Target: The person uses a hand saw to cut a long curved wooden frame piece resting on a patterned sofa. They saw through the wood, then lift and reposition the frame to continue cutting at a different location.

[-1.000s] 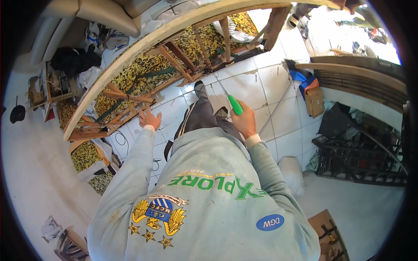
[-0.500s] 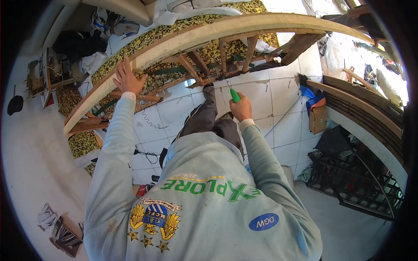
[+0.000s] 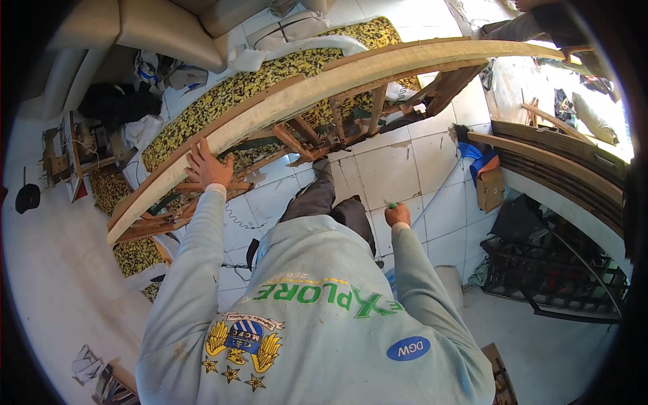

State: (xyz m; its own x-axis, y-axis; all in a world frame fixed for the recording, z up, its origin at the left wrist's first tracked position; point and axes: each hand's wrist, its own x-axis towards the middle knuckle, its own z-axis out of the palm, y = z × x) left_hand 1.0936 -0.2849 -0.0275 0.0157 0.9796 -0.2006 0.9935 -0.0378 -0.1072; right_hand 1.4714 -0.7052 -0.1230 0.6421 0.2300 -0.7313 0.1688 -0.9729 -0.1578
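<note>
A long wooden furniture frame (image 3: 317, 84), with a pale top rail and brown slats, stretches across in front of me. My left hand (image 3: 208, 167) lies on its rail toward the left end, fingers spread. Away from the frame, low over the tiles at my right, my right hand (image 3: 399, 214) is closed around the green handle of a screwdriver (image 3: 390, 205). The screwdriver's shaft can hardly be made out now. My dark-trousered leg (image 3: 316, 192) reaches to the frame's lower edge.
Yellow-and-black speckled foam (image 3: 243, 94) lies behind the frame. Beige sofas (image 3: 155, 27) stand at the far left. Stacked wooden boards (image 3: 560, 162), a cardboard box (image 3: 491, 190) and a black crate (image 3: 553, 270) are at the right. Another person's arm (image 3: 577, 50) is by the frame's far right end.
My right hand has pulled the screwdriver back from the frame, nearer and to the right. The frame's left part has come nearer, and my left hand on it has shifted slightly nearer and right.
</note>
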